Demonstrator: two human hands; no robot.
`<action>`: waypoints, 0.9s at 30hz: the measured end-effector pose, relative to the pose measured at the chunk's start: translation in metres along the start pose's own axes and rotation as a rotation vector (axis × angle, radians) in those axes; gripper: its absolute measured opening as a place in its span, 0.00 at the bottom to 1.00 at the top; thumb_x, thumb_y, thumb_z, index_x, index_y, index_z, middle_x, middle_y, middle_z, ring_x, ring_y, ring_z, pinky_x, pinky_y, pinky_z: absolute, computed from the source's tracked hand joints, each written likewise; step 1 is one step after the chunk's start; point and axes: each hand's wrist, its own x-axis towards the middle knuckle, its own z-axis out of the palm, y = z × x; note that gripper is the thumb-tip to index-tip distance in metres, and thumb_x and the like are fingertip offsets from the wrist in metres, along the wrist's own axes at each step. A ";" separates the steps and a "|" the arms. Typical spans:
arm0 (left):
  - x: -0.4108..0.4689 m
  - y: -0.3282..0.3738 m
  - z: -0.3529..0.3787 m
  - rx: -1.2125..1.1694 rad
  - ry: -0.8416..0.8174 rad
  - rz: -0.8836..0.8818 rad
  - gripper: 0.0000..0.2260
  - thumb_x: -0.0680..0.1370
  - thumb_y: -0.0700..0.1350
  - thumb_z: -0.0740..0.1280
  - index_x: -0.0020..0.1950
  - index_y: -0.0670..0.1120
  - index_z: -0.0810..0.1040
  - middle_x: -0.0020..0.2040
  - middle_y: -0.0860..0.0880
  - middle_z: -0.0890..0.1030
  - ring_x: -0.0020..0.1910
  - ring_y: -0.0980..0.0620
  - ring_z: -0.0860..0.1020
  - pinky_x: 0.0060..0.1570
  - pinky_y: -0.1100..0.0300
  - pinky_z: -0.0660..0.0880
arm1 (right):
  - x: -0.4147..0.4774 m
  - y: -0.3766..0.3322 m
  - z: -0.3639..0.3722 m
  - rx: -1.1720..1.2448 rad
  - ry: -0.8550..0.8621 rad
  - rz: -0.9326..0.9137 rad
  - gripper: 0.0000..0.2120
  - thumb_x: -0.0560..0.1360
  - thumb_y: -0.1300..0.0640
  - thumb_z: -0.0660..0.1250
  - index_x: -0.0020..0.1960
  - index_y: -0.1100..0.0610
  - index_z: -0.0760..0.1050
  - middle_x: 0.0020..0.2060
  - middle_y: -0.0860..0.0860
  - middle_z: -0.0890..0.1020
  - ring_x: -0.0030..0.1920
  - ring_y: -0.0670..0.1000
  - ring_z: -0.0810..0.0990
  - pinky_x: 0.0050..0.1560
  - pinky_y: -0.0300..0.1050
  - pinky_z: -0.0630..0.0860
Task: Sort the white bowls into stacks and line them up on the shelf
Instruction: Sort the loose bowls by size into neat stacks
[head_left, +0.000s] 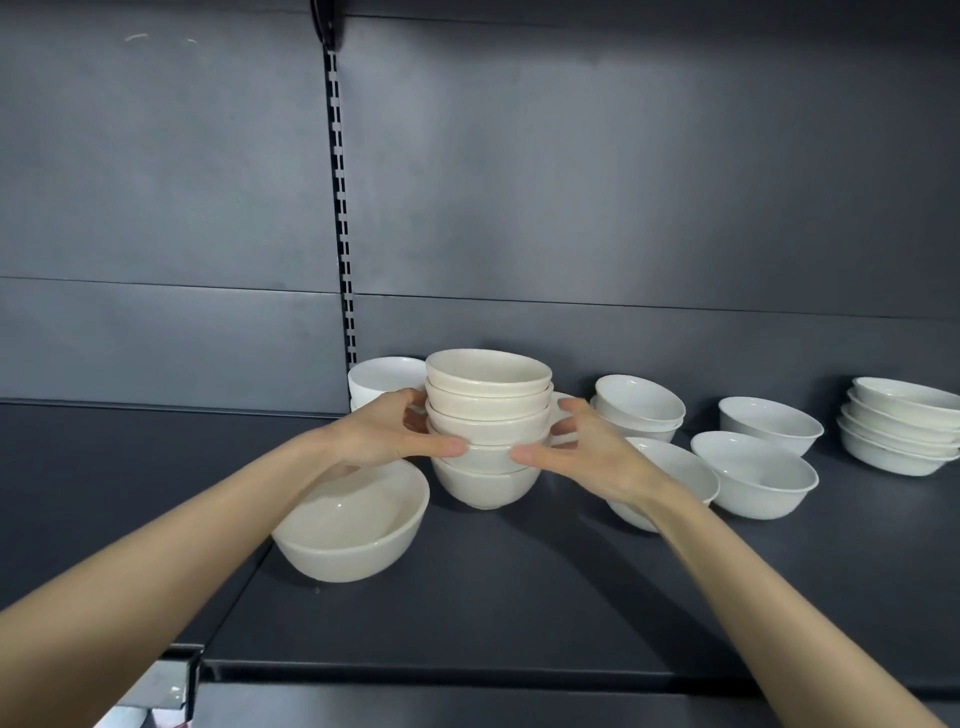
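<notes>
Stack of bowls (488, 415), between the hands, left hand (382, 434) and right hand (592, 452) gripping its sides.

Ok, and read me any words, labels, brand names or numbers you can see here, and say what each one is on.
There is no readable text in this view.
Stack of cream bowls, held by the left hand and right hand: plain, no marks showing.
Other white bowls: plain.
Shelf and back panel: bare dark metal, no tags or signs.
Metal bracket at lower left: blurred, nothing legible.
</notes>
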 end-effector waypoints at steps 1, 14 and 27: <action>0.000 0.001 -0.001 0.007 -0.017 0.000 0.16 0.71 0.44 0.75 0.53 0.55 0.72 0.50 0.55 0.79 0.47 0.60 0.78 0.45 0.70 0.73 | -0.001 0.001 0.002 0.036 -0.022 0.008 0.42 0.65 0.41 0.76 0.72 0.54 0.60 0.59 0.49 0.76 0.57 0.49 0.78 0.60 0.50 0.76; 0.006 0.000 -0.004 0.002 -0.076 0.026 0.19 0.72 0.39 0.74 0.61 0.47 0.75 0.52 0.53 0.82 0.46 0.58 0.80 0.43 0.67 0.76 | -0.003 -0.001 0.011 0.335 -0.006 -0.049 0.26 0.71 0.55 0.73 0.67 0.54 0.70 0.56 0.53 0.80 0.57 0.50 0.80 0.49 0.52 0.82; -0.005 0.044 -0.021 0.019 0.019 0.109 0.22 0.71 0.40 0.75 0.63 0.41 0.76 0.56 0.45 0.83 0.53 0.50 0.82 0.53 0.61 0.79 | -0.008 -0.037 -0.022 0.304 -0.002 -0.163 0.22 0.71 0.56 0.73 0.63 0.57 0.73 0.52 0.55 0.84 0.50 0.52 0.84 0.46 0.54 0.83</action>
